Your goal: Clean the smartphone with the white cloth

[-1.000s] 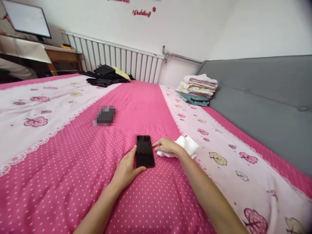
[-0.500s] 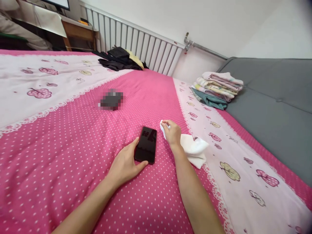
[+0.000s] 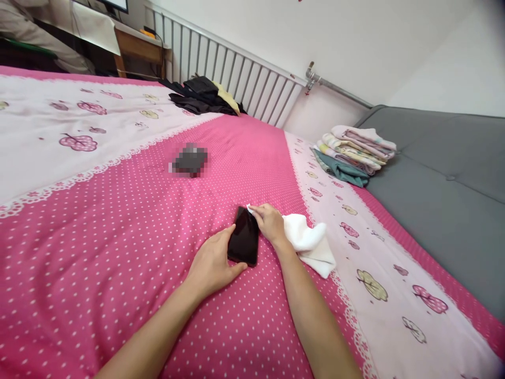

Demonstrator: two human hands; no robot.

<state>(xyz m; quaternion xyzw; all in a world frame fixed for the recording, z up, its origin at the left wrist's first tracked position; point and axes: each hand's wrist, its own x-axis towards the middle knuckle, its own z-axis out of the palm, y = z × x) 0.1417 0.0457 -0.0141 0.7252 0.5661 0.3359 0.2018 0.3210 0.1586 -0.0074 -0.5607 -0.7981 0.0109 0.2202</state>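
Observation:
A black phone (image 3: 245,237) lies screen up on the pink dotted bedspread (image 3: 118,237). My left hand (image 3: 213,263) rests flat beside it, thumb and fingers against its near left corner, steadying it. My right hand (image 3: 269,223) pinches a white cloth (image 3: 310,243) and presses a corner of it onto the phone's top right edge. The rest of the cloth trails out to the right of my wrist.
A blurred dark object (image 3: 190,159) lies further up the bed. Dark clothes (image 3: 201,96) are heaped by the radiator (image 3: 244,87). A stack of folded cloths (image 3: 355,153) sits at the right beside a grey sofa back (image 3: 442,200). A desk (image 3: 138,47) stands at the top left.
My right hand has brought the cloth's corner from just right of the phone onto its top edge. My left hand stays on the phone. The camera tilted down.

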